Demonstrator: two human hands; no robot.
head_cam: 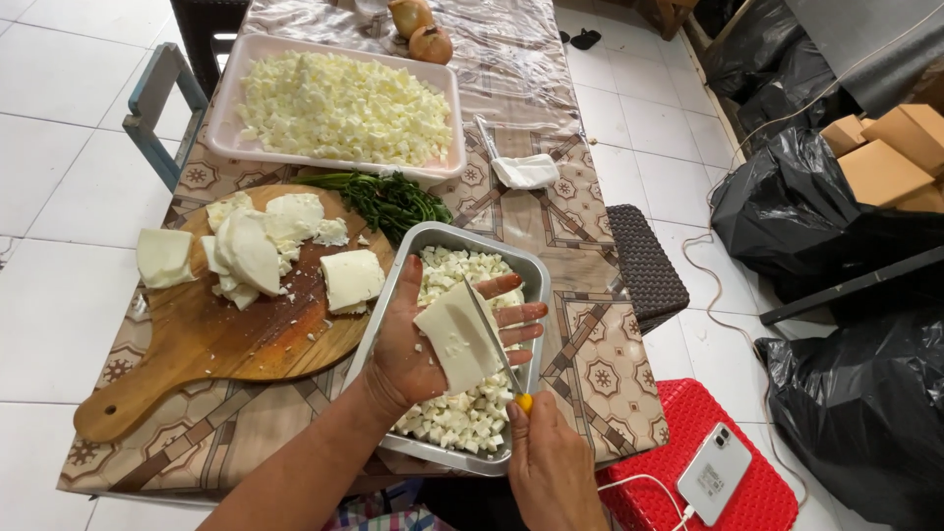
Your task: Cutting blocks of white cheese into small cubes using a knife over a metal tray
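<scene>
While the left hand [423, 344] lies flat and palm-up at the lower centre of the frame, fingers spread wide, a slab of white cheese [458, 336] rests loose on the palm, cradled rather than gripped. The right hand [551, 472], at the bottom edge, is closed round the yellow handle of a thin knife [489, 339], whose blade lies lengthwise across the slab. By the look of it, this is the dicing step: the slab is being scored in the hand, right over the metal tray [536, 285] already heaped with small white cubes [462, 418]. The next cut calls for light pressure, with the blade stopping short of the palm (skin lies directly beneath the cheese).

Left of the tray sits a round wooden board [211, 339] with more uncut slices [258, 246] and one thick block [351, 278]. A pink tray of diced cheese [339, 108] fills the upper left, with green stems [383, 197] just below it and two onions [421, 29] at the top. A phone [715, 474] lies charging on a red stool [688, 413] at lower right, clear of the work; nothing blocks the knife.
</scene>
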